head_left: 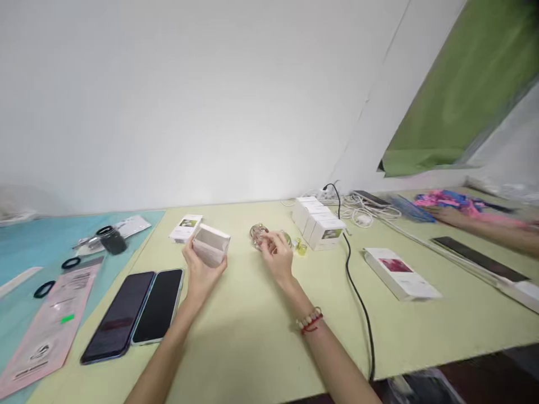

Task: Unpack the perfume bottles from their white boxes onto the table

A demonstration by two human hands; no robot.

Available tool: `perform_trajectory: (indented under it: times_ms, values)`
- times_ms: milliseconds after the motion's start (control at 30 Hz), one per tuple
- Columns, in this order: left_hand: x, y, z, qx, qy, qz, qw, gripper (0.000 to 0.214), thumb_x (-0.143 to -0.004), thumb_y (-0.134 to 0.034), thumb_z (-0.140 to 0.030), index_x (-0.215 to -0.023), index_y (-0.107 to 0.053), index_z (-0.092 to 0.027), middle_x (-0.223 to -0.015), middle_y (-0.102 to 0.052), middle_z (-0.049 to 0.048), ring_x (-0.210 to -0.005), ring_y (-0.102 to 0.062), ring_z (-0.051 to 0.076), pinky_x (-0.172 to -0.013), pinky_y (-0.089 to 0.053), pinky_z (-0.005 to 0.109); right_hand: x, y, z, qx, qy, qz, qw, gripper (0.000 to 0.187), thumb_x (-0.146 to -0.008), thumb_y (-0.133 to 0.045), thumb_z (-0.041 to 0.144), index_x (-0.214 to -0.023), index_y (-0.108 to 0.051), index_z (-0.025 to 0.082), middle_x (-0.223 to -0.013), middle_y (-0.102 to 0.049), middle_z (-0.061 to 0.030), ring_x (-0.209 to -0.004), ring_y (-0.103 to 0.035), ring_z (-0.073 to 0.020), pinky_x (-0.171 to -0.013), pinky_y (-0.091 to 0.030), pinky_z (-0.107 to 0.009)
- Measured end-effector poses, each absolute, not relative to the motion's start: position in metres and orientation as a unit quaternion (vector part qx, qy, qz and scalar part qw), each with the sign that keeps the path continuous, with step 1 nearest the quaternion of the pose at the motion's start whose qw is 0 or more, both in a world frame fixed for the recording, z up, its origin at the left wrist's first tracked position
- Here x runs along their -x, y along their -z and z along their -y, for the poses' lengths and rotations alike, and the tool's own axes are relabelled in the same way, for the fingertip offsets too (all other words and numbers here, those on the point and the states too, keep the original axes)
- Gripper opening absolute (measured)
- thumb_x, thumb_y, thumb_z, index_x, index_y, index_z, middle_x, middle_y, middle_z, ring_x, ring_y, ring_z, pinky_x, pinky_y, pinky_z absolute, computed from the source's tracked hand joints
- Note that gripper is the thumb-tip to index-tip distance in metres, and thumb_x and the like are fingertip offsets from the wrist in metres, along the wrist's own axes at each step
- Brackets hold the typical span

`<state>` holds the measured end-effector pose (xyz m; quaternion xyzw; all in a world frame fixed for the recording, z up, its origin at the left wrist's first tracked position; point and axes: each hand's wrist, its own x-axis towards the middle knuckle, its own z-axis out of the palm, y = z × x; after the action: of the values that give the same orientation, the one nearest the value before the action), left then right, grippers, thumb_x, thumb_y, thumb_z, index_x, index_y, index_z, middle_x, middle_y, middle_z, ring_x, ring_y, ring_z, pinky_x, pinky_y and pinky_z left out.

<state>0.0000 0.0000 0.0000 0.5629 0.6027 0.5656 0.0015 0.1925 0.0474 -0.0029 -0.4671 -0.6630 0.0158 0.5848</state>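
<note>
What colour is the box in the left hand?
The box in the left hand is white; best view: head.

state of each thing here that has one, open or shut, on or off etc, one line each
Left hand: gripping a box
Right hand: fingers bent at a coil
Box: looks open towards the camera
Coil: looped, partly covered
Left phone: screen dark
Right phone: screen dark
Red-picture box: lying flat, looks shut
Black cable: loosely curved
White cables: tangled
</note>
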Motion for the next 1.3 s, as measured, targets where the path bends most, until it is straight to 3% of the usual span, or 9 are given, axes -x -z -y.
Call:
perform_trajectory:
  times_ms: [267, 467, 633, 767, 1033, 1167, 1300]
  values:
    - [0.0, -0.004, 0.007, -0.626, -0.573, -0.525, -0.06, 0.079, -0.058, -0.069, -0.018, -0.126, -0.027, -0.02, -0.12, -0.038, 0.0126, -0.117, -0.036, 0.027, -0.1, -0.03, 0.047, -0.188, 0.002, -0.044, 0.461, -0.026, 0.68, 0.569, 0.018, -0.081, -0.047, 0.021, -0.086, -0.064, 0.021, -0.092, -0.06, -0.0029, -0.047, -0.046, -0.0057, -0.049, -0.043, -0.022]
    - [0.005, -0.002, 0.004, -0.631, -0.557, -0.533, -0.091, 0.079, -0.063, -0.067, -0.02, -0.13, -0.025, -0.022, -0.126, -0.04, 0.0139, -0.121, -0.035, 0.029, -0.1, -0.028, 0.049, -0.183, -0.001, -0.037, 0.439, -0.026, 0.696, 0.568, 0.016, -0.081, -0.048, 0.023, -0.089, -0.061, 0.02, -0.092, -0.061, -0.0042, -0.045, -0.046, -0.0054, -0.046, -0.042, -0.022]
    - [-0.001, 0.005, 0.006, -0.689, -0.454, -0.556, -0.105, 0.074, -0.064, -0.069, -0.022, -0.128, -0.032, -0.02, -0.125, -0.045, 0.0132, -0.12, -0.038, 0.029, -0.101, -0.025, 0.048, -0.17, 0.0, -0.024, 0.353, -0.007, 0.752, 0.556, 0.012, -0.078, -0.054, 0.026, -0.087, -0.06, 0.019, -0.088, -0.06, -0.0033, -0.042, -0.042, -0.0025, -0.041, -0.037, -0.019]
    - [-0.004, 0.01, 0.006, -0.698, -0.425, -0.565, -0.112, 0.071, -0.069, -0.066, -0.029, -0.13, -0.033, -0.02, -0.122, -0.048, 0.0119, -0.115, -0.043, 0.027, -0.098, -0.029, 0.044, -0.16, 0.002, -0.018, 0.338, 0.06, 0.791, 0.506, 0.012, -0.079, -0.057, 0.029, -0.08, -0.068, 0.024, -0.083, -0.057, -0.0022, -0.051, -0.045, -0.0047, -0.046, -0.036, -0.019]
    - [-0.001, 0.001, 0.01, -0.69, -0.394, -0.594, -0.126, 0.082, -0.066, -0.066, -0.04, -0.136, -0.028, -0.016, -0.107, -0.055, 0.0119, -0.1, -0.05, 0.028, -0.085, -0.037, 0.04, -0.157, -0.002, -0.018, 0.356, 0.031, 0.779, 0.515, 0.017, -0.079, -0.058, 0.03, -0.088, -0.071, 0.033, -0.097, -0.052, -0.0048, -0.074, -0.045, -0.0141, -0.068, -0.043, -0.03]
    - [-0.007, -0.001, 0.014, -0.695, -0.419, -0.579, -0.075, 0.081, -0.07, -0.062, -0.039, -0.137, -0.022, -0.016, -0.107, -0.055, 0.0112, -0.095, -0.054, 0.025, -0.083, -0.041, 0.038, -0.157, -0.006, -0.016, 0.363, -0.009, 0.777, 0.514, 0.019, -0.08, -0.057, 0.031, -0.093, -0.07, 0.033, -0.11, -0.047, -0.0049, -0.092, -0.044, -0.0187, -0.083, -0.04, -0.037]
    - [-0.012, 0.008, 0.014, -0.666, -0.454, -0.592, 0.012, 0.081, -0.067, -0.064, -0.047, -0.129, -0.021, -0.02, -0.116, -0.049, 0.0123, -0.089, -0.058, 0.022, -0.072, -0.047, 0.034, -0.158, -0.008, -0.018, 0.386, -0.081, 0.753, 0.526, 0.021, -0.08, -0.056, 0.033, -0.097, -0.068, 0.028, -0.112, -0.044, -0.006, -0.1, -0.044, -0.0197, -0.087, -0.04, -0.038]
